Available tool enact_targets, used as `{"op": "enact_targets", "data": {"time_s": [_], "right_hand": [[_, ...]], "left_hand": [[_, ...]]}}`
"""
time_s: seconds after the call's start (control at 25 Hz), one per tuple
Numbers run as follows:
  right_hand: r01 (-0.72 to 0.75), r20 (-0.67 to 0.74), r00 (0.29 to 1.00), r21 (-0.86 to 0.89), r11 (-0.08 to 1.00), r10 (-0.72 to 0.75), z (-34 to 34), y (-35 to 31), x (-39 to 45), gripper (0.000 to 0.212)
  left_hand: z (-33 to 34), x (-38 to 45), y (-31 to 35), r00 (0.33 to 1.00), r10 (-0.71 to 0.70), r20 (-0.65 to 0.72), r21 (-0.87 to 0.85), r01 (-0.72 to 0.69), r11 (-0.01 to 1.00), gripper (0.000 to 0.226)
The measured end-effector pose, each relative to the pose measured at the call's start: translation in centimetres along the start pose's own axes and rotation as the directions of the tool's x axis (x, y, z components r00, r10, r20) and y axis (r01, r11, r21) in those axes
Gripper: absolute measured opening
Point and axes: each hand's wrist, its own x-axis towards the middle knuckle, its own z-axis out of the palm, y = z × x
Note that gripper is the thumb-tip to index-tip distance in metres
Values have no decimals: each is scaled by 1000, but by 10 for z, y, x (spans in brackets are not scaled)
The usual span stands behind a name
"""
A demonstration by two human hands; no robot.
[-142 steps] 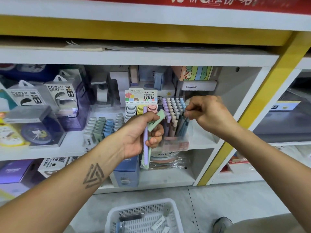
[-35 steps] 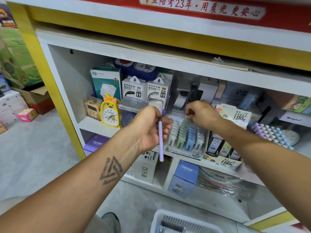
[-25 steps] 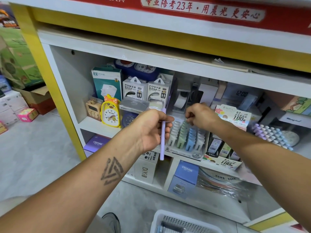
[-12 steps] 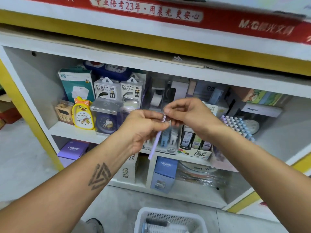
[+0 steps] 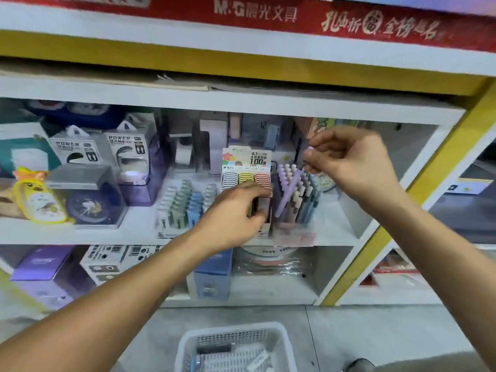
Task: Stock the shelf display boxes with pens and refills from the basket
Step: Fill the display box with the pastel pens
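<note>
slim lilac plastic pen (image 5: pixel 288 193) passed from left hand (image 5: pixel 236 210) to right hand (image 5: pixel 349 162), now pinched at top, tip lowered among pastel pens in clear display box (image 5: pixel 294 232). left hand grips refill box (image 5: pixel 264 210). white mesh basket (image 5: pixel 236 347) on floor below, restock continuing.

A white shelving unit (image 5: pixel 241 100) fills the view, framed by yellow trim (image 5: pixel 241 68) along the top and a yellow upright (image 5: pixel 418 200) running from two o'clock down toward five o'clock. A red banner (image 5: pixel 295 14) with white lettering spans the twelve o'clock edge. At nine o'clock, power bank packs (image 5: pixel 126 151) stand behind a clear-cased clock (image 5: pixel 88 202) and a yellow figure clock (image 5: pixel 40 202). Below, at eight o'clock, purple boxes (image 5: pixel 40 261) and white boxes (image 5: pixel 107 261) sit on the lower shelf. The floor (image 5: pixel 375 334) at six o'clock is grey tile. Lighting is even; the picture is motion-blurred.
</note>
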Motion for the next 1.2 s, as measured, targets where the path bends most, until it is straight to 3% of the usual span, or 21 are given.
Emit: {"op": "enact_targets", "data": {"time_s": [0.12,0.32,0.68,0.96,1.12,1.2], "right_hand": [[136,49,991,-229,964,-128,-9,17,-15,9],[334,230,938,-403,852,-259,7,38,-33,7],[292,282,940,-369,882,-193,10,44,-29,5],[407,399,893,-517,753,-209,20,50,-28,16],[399,293,913,-493,773,-285,28,40,-39,22],[325,352,921,-463,824,-166,48,43,-58,22]], "left_hand": [[19,-1,0,980,135,146,182,-161,970,36],[40,2,-2,981,124,151,206,-154,966,28],[49,10,-11,984,135,119,185,-155,970,17],[44,6,-6,978,120,169,165,-149,975,21],[30,-9,-1,979,13,203,147,-44,988,21],[27,-23,-9,940,-87,329,227,11,974,23]]}}
